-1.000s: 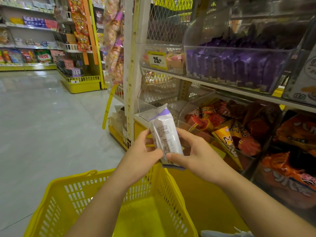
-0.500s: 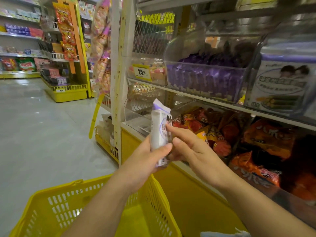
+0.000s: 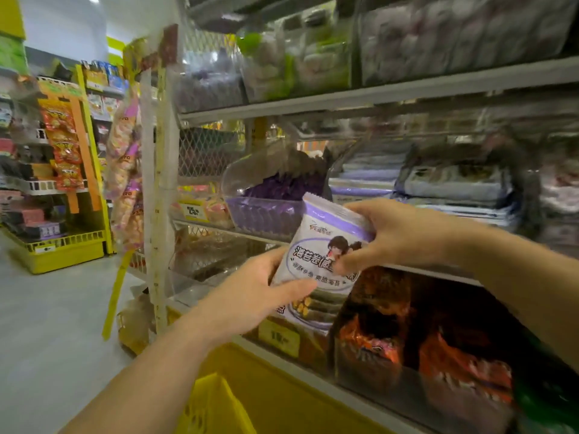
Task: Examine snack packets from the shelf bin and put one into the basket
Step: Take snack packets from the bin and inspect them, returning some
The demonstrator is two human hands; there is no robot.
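I've turned the purple-and-white snack packet label-side toward me, left hand and right hand both gripping it by the shelf, above the yellow basket, so I'm still examining it.

Bare left forearm, bare right forearm, both wrists uncovered

A shop: shelves are carrying clear bins of snack packets with yellow price tags, and stocked racks are lining the aisle.

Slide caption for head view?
Purple snack packet held by left hand and right hand at the shelf, yellow basket below.
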